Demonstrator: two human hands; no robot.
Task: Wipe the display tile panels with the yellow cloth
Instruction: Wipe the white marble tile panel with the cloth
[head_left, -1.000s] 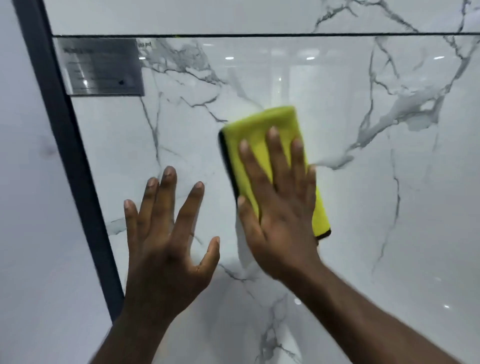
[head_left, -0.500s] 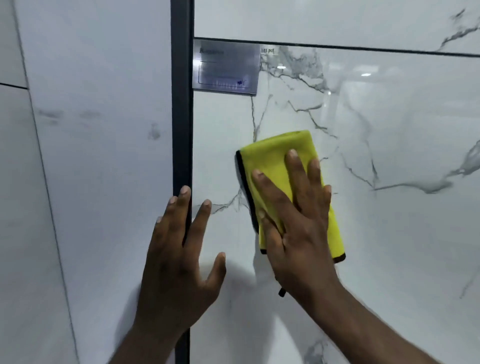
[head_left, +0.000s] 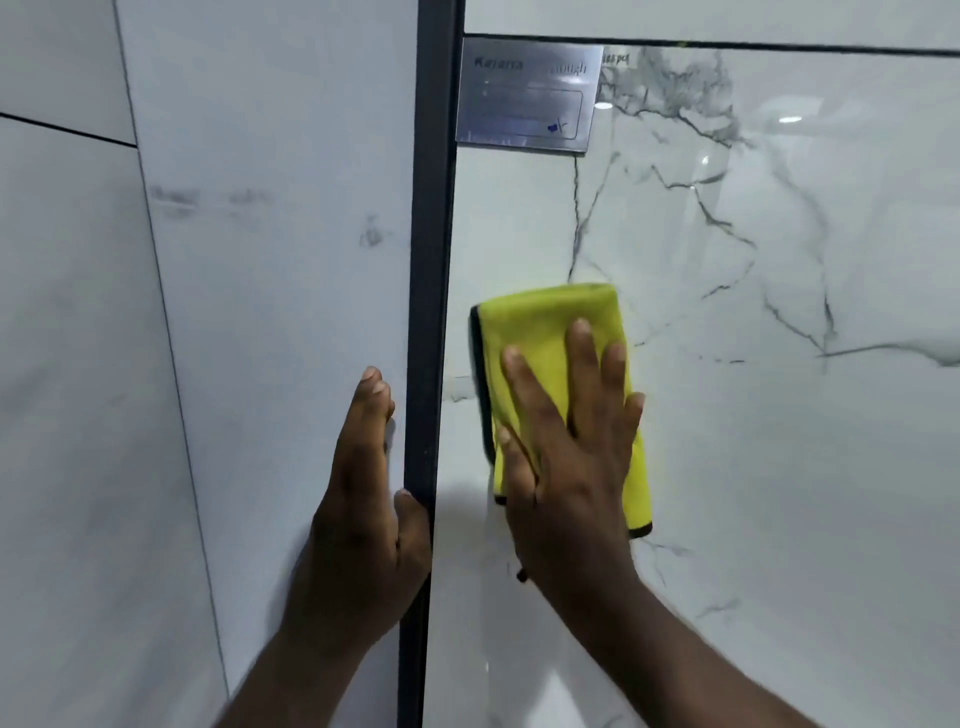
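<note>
The yellow cloth (head_left: 550, 332), folded with a dark trim, lies flat on the glossy white marble tile panel (head_left: 753, 441), close to its left edge. My right hand (head_left: 569, 457) presses on the cloth with straight, spread fingers. My left hand (head_left: 363, 499) rests edge-on against the dark vertical frame (head_left: 434, 249) that borders the panel. Its fingers point up, straight, beside the frame, and the thumb touches the frame's front. Both forearms come in from the bottom.
A silver label plate (head_left: 527, 96) is fixed at the marble panel's top left corner. A thin dark joint runs above it. Left of the frame stands a paler tile panel (head_left: 260, 312) with faint grey smudges, and another panel further left.
The view and both hands have shifted left along the panel. The cloth has slid toward the dark frame. My left hand has left the marble face and now lies against the frame.
</note>
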